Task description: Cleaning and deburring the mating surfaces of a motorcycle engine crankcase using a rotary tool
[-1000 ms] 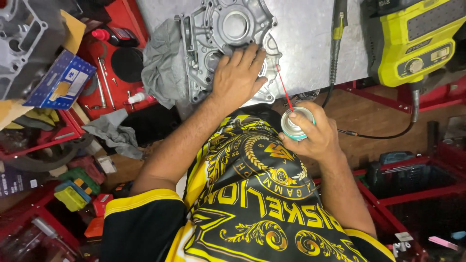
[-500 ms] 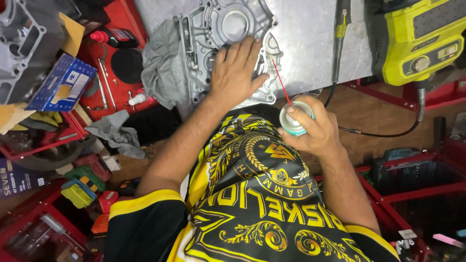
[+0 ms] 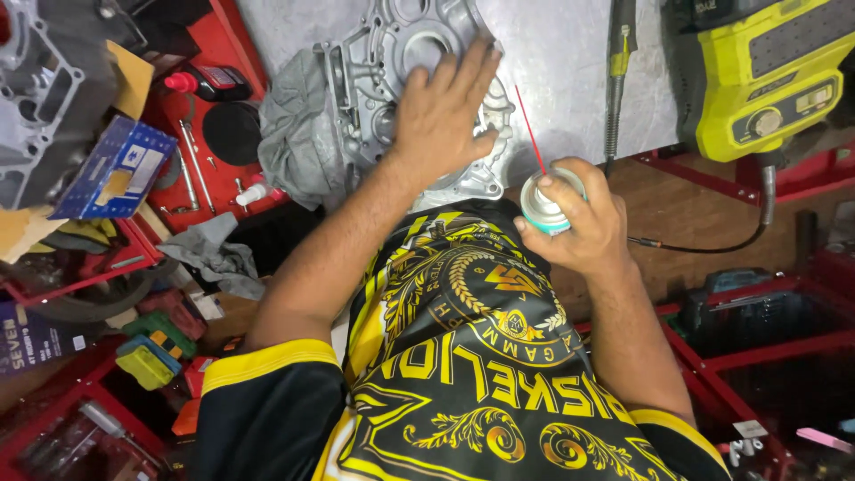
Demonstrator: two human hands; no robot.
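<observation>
At the far left a grey engine block fills the upper corner, with a blue cardboard box leaning against it and a red tray of small tools just to the right. A crumpled grey rag lies on the surface, touching the left edge of the aluminium engine cover.

The left hand lies flat on that cover, fingers spread wide and palm down, pressing on its middle and hiding much of the casting; it grips nothing.

Right of it, near the surface's front edge, the right hand is wrapped round a spray can, with one fingertip on the can's top. The can is seen almost end-on, its long axis running toward the camera. Its thin red straw runs up and slightly left from the nozzle, its tip just beside the cover's right edge and apart from the left hand's fingers.

Further right a slim black rotary tool lies lengthwise on the surface, and a yellow-green power unit sits at the corner, its black cable trailing down past red shelf frames.
</observation>
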